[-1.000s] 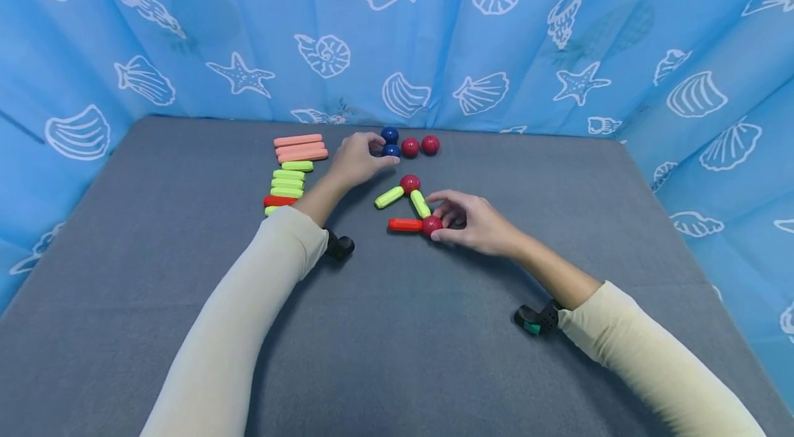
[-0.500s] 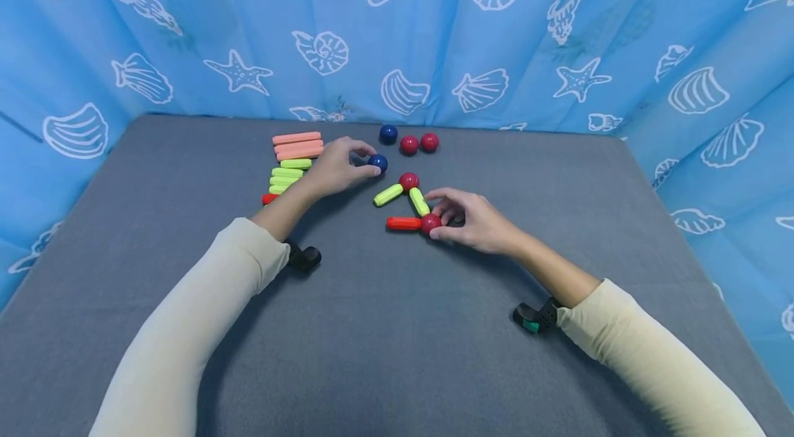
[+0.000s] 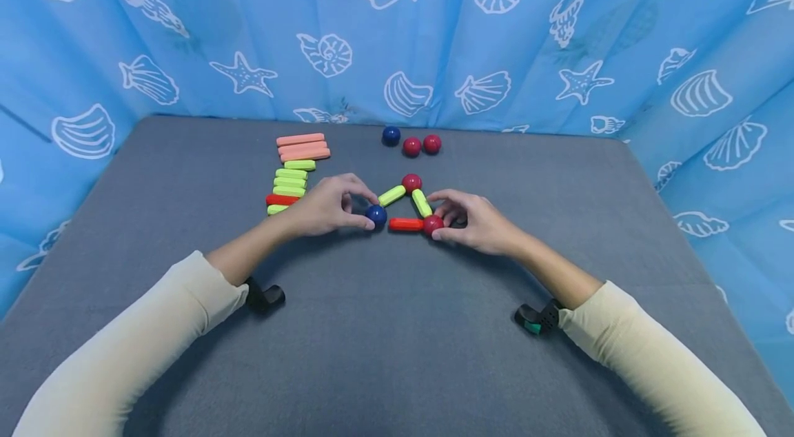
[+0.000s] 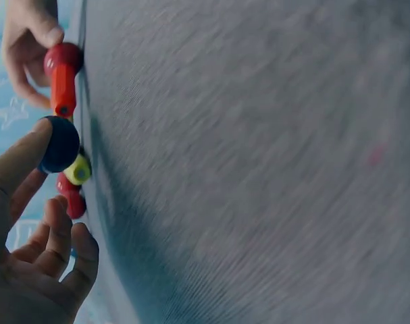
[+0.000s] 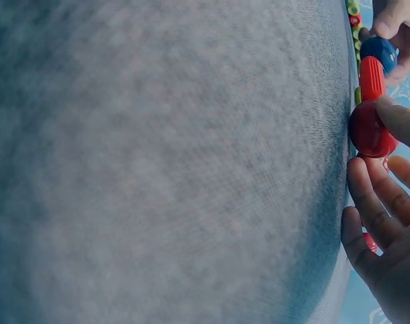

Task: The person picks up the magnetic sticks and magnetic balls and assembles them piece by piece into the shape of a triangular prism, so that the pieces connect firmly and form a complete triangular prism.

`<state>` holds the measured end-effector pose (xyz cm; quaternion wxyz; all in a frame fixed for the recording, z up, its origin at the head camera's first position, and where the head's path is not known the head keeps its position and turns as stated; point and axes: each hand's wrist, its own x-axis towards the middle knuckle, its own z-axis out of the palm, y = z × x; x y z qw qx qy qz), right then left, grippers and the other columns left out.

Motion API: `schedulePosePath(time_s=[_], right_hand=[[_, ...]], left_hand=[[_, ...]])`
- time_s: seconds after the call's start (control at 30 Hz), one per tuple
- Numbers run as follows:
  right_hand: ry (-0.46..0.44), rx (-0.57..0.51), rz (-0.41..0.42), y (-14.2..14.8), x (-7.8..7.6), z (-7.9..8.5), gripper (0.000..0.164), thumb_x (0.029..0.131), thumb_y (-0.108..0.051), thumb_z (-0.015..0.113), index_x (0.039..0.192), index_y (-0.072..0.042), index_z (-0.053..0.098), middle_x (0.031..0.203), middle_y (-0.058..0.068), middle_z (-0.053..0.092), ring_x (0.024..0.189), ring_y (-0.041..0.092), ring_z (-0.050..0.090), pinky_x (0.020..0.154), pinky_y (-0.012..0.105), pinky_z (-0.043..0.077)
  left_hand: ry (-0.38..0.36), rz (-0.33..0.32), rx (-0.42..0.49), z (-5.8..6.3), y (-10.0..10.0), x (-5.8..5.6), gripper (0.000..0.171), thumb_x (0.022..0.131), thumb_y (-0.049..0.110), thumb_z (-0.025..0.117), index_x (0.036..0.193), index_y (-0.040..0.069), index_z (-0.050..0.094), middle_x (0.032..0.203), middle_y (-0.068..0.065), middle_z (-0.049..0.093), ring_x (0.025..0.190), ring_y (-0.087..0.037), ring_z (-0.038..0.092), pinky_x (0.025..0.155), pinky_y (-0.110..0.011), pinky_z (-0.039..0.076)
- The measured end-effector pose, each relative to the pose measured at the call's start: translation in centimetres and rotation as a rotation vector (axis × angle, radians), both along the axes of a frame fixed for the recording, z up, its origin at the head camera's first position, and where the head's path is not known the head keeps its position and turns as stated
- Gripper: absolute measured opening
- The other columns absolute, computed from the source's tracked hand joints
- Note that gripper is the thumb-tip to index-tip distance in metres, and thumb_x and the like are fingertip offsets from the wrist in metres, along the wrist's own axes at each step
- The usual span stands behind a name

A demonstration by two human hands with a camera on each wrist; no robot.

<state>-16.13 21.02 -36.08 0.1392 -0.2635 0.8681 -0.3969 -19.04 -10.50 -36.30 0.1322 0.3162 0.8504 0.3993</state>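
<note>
My left hand (image 3: 325, 206) pinches a blue ball (image 3: 376, 217) between thumb and fingers, just left of the free ends of a red rod (image 3: 406, 224) and a yellow-green rod (image 3: 392, 196). A small gap shows between ball and red rod. On the right, my right hand (image 3: 476, 223) holds a red ball (image 3: 433, 225) joined to the red rod's other end. From that ball a second yellow-green rod (image 3: 421, 203) runs up to another red ball (image 3: 411, 183), where the first yellow-green rod also meets. The left wrist view shows a hole in the red rod's end (image 4: 64, 108).
Behind the joined pieces lie a loose blue ball (image 3: 391, 136) and two red balls (image 3: 412, 146). To the left are salmon rods (image 3: 304, 147), several short yellow-green rods (image 3: 290, 183) and a red rod (image 3: 282, 200). A blue curtain (image 3: 397, 30) hangs behind the grey tabletop (image 3: 397, 340).
My left hand has picked the nearer blue ball out from the back row and carried it toward me, to the open corner of the joined rods. The right hand stays on its red ball.
</note>
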Motion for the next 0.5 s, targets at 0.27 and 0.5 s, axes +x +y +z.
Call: schedulePosePath(time_s=[0.27, 0.5], right_hand=[[-0.004, -0.006, 0.001, 0.01, 0.0, 0.01, 0.06, 0.085, -0.011, 0.079, 0.138, -0.004, 0.052, 0.108, 0.009, 0.066, 0.093, 0.022, 0.062, 0.086, 0.043, 0.052], [-0.02, -0.015, -0.001, 0.03, 0.01, -0.03, 0.061, 0.084, -0.01, 0.079, 0.139, -0.003, 0.052, 0.108, 0.01, 0.066, 0.095, 0.023, 0.062, 0.087, 0.046, 0.051]], left_hand=[[-0.013, -0.017, 0.0, -0.48, 0.54, 0.59, 0.039, 0.084, 0.021, 0.082, 0.121, 0.012, 0.071, 0.113, -0.006, 0.059, 0.076, -0.021, 0.055, 0.072, -0.035, 0.045], [-0.038, -0.014, 0.025, -0.67, 0.4, 0.01, 0.045, 0.085, 0.023, 0.081, 0.126, 0.011, 0.067, 0.115, -0.008, 0.059, 0.073, -0.021, 0.055, 0.067, -0.033, 0.045]])
